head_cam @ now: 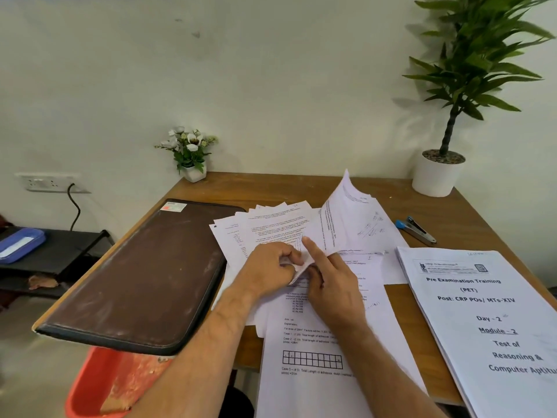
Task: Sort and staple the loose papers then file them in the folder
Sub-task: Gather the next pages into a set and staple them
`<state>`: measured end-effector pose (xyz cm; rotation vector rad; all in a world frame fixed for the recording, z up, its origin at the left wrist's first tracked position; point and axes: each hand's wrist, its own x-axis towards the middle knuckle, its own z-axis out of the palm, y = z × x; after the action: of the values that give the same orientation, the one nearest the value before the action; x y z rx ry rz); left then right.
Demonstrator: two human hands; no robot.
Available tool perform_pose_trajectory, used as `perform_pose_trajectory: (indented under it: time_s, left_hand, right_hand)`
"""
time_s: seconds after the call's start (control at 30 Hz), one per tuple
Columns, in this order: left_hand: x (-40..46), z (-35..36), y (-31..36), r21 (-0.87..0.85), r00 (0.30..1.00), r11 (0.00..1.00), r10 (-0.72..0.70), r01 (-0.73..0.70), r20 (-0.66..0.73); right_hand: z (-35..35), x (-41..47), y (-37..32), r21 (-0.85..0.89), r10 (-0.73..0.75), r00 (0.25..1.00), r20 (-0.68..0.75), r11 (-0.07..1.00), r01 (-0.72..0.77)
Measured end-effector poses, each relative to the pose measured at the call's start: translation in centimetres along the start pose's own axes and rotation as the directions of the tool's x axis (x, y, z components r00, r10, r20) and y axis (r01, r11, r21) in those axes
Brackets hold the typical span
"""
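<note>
left hand (272, 263) pinching the papers (280, 224), right hand (328, 282) loose with finger out (stapler (417, 230) untouched): we should fan corners slowly, one sheet at a time.

We see a wooden desk (301, 184) with a smooth, matt brown top. The dark brown folder (141, 276) looks like leather or leatherette, scuffed and dusty. The loose papers (280, 224) are thin, matt white sheets. The stapler (417, 230) shows bright metal with a blue plastic end. The plant pot (435, 176) is plain matt white.
</note>
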<state>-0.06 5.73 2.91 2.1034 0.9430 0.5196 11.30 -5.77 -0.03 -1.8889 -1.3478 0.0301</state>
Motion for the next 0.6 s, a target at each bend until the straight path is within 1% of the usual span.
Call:
perform_pose_trajectory:
  time_s: [0.07, 0.13, 0.2, 0.23, 0.27, 0.3, 0.33, 0.37, 0.4, 0.43, 0.47, 0.6]
  left_hand:
    - [0.2, -0.6, -0.2, -0.051, 0.999, 0.999, -0.017, 0.019, 0.037]
    - [0.5, -1.1, 0.1, -0.102, 0.996, 0.994, -0.040, 0.047, 0.075]
    - [0.8, -1.2, 0.3, -0.161, 0.997, 0.985, -0.060, 0.067, 0.051]
    - [0.9, -1.2, 0.3, -0.196, 0.996, 0.977, -0.089, 0.087, -0.002]
    - [1.1, -1.2, 0.0, -0.218, 0.986, 0.969, -0.135, 0.112, -0.094]
    - [1.5, -1.4, -0.6, -0.185, 0.959, 0.972, -0.185, 0.146, -0.216]
    - [2.0, -1.5, -1.3, -0.092, 0.914, 0.973, -0.232, 0.213, -0.334]
    - [2.3, -1.7, -2.0, 0.013, 0.870, 0.953, -0.272, 0.304, -0.411]
    - [2.7, -1.7, -2.5, 0.090, 0.846, 0.918, -0.314, 0.386, -0.430]
    - [3.0, -1.7, -2.4, 0.124, 0.835, 0.887, -0.360, 0.444, -0.415]
    - [3.3, -1.5, -2.1, 0.110, 0.828, 0.871, -0.405, 0.478, -0.388]
    - [4.7, -1.1, -0.4, -0.027, 0.759, 0.811, -0.558, 0.585, -0.336]
  right_hand:
    - [0.1, 0.5, -0.3, 0.006, 0.083, 0.996, 0.023, 0.996, -0.084]
    - [0.1, 0.8, -0.6, 0.011, 0.134, 0.991, 0.009, 0.991, -0.135]
    - [-0.1, 0.8, -0.6, 0.001, 0.174, 0.985, -0.005, 0.985, -0.174]
    - [-0.1, 0.8, -0.6, -0.007, 0.199, 0.980, -0.003, 0.980, -0.199]
    - [-0.2, 0.7, -0.5, -0.009, 0.219, 0.976, 0.005, 0.976, -0.219]
    - [-0.2, 0.7, -0.5, -0.004, 0.229, 0.973, 0.014, 0.973, -0.229]
    - [-0.2, 0.7, -0.5, 0.005, 0.226, 0.974, 0.020, 0.974, -0.227]
    - [-0.2, 0.7, -0.6, 0.013, 0.217, 0.976, 0.020, 0.976, -0.217]
    - [-0.1, 0.7, -0.7, 0.019, 0.205, 0.979, 0.015, 0.978, -0.206]
    - [-0.1, 0.8, -0.6, 0.022, 0.196, 0.981, 0.002, 0.980, -0.196]
    - [-0.1, 0.8, -0.4, 0.022, 0.189, 0.982, -0.013, 0.982, -0.189]
    - [0.0, 0.9, -0.1, 0.021, 0.179, 0.983, -0.047, 0.984, -0.178]
